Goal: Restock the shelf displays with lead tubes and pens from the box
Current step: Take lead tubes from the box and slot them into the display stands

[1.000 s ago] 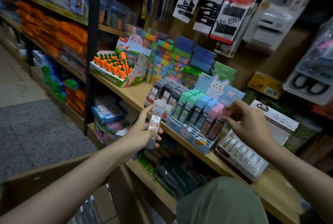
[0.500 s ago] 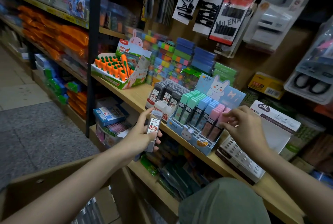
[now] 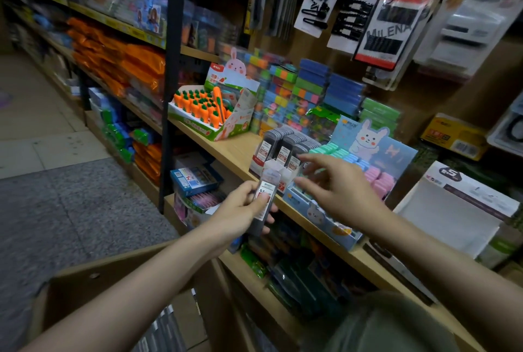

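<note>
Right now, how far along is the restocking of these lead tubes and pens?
Looks done: the grey lead-tube display and the pastel bunny display on the shelf appear nearly full. In hand: the left hand holds a small bundle of lead tubes below the shelf edge; the right hand reaches toward them, fingers open. Left: placing those tubes, and the cardboard box below still shows packs inside.

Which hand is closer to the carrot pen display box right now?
Left. The left hand, holding a lead tube, sits below and slightly right of the carrot pen display box; the right hand is farther right, over the pastel display.
</note>
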The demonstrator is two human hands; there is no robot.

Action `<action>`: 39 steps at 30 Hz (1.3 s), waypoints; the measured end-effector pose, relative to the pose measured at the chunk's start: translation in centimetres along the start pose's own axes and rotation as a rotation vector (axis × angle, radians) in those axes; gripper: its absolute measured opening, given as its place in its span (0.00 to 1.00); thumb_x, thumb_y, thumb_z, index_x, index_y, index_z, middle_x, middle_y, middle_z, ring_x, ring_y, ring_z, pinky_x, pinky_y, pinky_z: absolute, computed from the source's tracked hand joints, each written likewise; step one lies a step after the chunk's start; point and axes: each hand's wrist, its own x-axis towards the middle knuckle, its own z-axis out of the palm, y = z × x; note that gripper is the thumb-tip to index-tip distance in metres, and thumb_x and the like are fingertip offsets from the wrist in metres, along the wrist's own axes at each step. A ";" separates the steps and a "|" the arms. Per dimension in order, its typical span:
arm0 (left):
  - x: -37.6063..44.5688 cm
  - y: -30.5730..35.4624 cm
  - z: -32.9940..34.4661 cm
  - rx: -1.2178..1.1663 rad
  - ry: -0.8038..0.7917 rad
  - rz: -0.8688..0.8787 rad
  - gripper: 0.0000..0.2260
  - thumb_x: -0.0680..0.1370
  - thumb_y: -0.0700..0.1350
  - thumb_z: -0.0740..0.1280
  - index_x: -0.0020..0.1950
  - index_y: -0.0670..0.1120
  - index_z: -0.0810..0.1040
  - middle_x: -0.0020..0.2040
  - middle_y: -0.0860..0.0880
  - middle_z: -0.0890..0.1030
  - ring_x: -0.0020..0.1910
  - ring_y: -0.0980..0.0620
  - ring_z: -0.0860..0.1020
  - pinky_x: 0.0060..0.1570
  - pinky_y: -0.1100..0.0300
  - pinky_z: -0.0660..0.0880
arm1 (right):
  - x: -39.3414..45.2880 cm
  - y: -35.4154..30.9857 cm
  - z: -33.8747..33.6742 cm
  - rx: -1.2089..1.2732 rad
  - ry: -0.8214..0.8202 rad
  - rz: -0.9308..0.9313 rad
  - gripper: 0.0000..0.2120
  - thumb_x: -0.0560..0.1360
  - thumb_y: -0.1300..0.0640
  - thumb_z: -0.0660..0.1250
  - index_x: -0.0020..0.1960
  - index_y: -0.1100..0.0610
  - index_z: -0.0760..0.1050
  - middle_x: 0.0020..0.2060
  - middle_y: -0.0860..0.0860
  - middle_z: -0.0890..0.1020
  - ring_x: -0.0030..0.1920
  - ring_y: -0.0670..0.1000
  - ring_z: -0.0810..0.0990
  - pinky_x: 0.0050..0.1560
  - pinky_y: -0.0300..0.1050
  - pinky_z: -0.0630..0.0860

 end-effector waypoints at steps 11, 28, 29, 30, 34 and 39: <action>2.2 -1.5 -4.6 0.291 0.166 0.152 0.09 0.78 0.47 0.68 0.58 0.53 0.76 0.55 0.52 0.80 0.54 0.54 0.79 0.52 0.58 0.79 | 9.5 -1.8 1.0 0.157 -0.068 0.042 0.07 0.71 0.53 0.76 0.45 0.46 0.78 0.39 0.45 0.82 0.36 0.41 0.82 0.34 0.33 0.78; 12.4 -3.7 0.0 0.177 0.422 0.073 0.44 0.56 0.67 0.76 0.69 0.56 0.69 0.65 0.55 0.75 0.63 0.55 0.75 0.65 0.50 0.73 | 16.4 3.3 3.7 -0.072 0.100 -0.092 0.09 0.70 0.54 0.76 0.48 0.54 0.81 0.41 0.49 0.81 0.43 0.50 0.80 0.45 0.47 0.80; 12.5 -3.8 0.0 0.163 0.417 0.069 0.44 0.56 0.67 0.76 0.69 0.57 0.69 0.66 0.54 0.74 0.63 0.55 0.75 0.65 0.49 0.73 | 16.2 3.3 4.0 -0.097 0.076 -0.110 0.10 0.70 0.54 0.77 0.48 0.54 0.81 0.41 0.50 0.82 0.44 0.50 0.81 0.46 0.48 0.80; 12.5 -3.8 -0.1 0.152 0.413 0.063 0.44 0.56 0.67 0.77 0.69 0.57 0.68 0.66 0.54 0.74 0.63 0.55 0.75 0.65 0.49 0.73 | 16.0 3.2 4.3 -0.122 0.052 -0.121 0.10 0.69 0.53 0.77 0.49 0.54 0.82 0.41 0.50 0.82 0.44 0.51 0.81 0.47 0.50 0.81; 12.7 -3.6 -0.1 0.133 0.409 0.046 0.45 0.55 0.66 0.77 0.69 0.55 0.69 0.65 0.53 0.75 0.62 0.53 0.76 0.63 0.49 0.74 | 15.5 3.1 5.1 -0.213 0.006 -0.163 0.11 0.70 0.50 0.76 0.49 0.54 0.81 0.43 0.52 0.83 0.46 0.54 0.81 0.47 0.53 0.80; 12.6 -3.6 0.0 0.127 0.402 0.035 0.45 0.55 0.65 0.78 0.69 0.56 0.68 0.65 0.53 0.75 0.62 0.53 0.76 0.63 0.49 0.75 | 15.6 3.1 4.9 -0.265 -0.118 -0.288 0.12 0.77 0.50 0.68 0.57 0.55 0.83 0.52 0.54 0.81 0.54 0.56 0.79 0.54 0.52 0.77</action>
